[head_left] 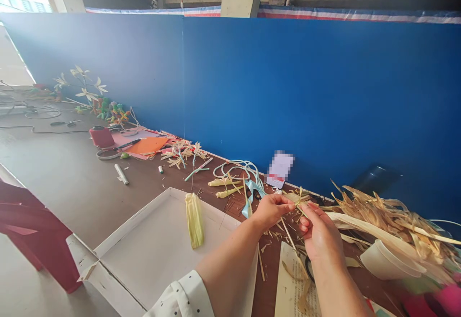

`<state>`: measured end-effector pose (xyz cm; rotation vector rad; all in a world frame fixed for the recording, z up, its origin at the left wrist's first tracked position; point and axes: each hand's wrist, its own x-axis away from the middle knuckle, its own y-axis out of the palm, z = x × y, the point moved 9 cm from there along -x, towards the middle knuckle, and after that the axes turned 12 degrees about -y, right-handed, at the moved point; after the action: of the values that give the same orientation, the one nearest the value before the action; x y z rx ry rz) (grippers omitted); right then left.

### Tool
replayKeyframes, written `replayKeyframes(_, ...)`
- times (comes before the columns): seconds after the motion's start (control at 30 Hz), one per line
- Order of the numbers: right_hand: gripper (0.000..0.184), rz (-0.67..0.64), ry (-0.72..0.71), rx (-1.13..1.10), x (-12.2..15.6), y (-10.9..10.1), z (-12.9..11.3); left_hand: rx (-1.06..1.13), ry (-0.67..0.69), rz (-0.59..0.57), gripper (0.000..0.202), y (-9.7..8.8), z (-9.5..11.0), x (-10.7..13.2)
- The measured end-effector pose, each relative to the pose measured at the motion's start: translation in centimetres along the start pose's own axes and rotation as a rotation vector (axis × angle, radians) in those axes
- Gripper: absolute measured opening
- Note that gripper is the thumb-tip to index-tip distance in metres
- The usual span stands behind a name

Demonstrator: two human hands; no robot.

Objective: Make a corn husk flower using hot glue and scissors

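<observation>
Both hands meet over the table's right half, fingertips close together. My left hand [272, 210] is closed in a pinch on a small pale piece of corn husk [297, 202]. My right hand [320, 230] pinches the same piece from the other side, fingers curled. Their fingers hide much of it. A folded green-yellow husk [195, 222] lies in the white box lid [151, 254] left of my forearm. Behind my left hand lie a light blue ribbon [248, 201] and two rolled husk pieces [228, 192].
Dried husks [392, 221] pile up at right, beside a white paper cup [391, 260]. A phone [280, 169] leans on the blue partition [306, 91]. Printed paper [288, 278] lies below my right hand. Husk flowers [187, 152] and a red stool [36, 225] are at left.
</observation>
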<state>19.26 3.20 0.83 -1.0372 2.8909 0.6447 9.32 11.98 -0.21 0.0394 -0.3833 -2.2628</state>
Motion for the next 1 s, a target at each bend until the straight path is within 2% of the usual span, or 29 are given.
replayKeyframes(0.37, 0.050, -0.009, -0.007, 0.013, 0.1, 0.2, -0.1, 0.036, 0.001, -0.002, 0.036, 0.0, 0.1, 0.2)
replayKeyframes(0.5, 0.050, 0.008, -0.007, 0.042, -0.2, -0.4, 0.0, 0.069, 0.001, -0.015, 0.038, 0.0, 0.0, 0.1)
replayKeyframes(0.73, 0.039, 0.064, -0.061, 0.009, -1.0, -1.6, -0.9, 0.203, -0.018, -0.055, 0.040, 0.1, -0.5, -0.3)
replayKeyframes(0.87, 0.046, 0.020, -0.044, 0.050, -0.9, -1.4, -0.6, 0.250, -0.040, -0.073, 0.041, 0.3, -0.7, -0.3)
replayKeyframes(1.0, 0.053, -0.046, -0.091, 0.152, -0.5, -0.8, -0.8, 0.255, -0.031, -0.085, 0.041, 0.4, -0.7, -0.2)
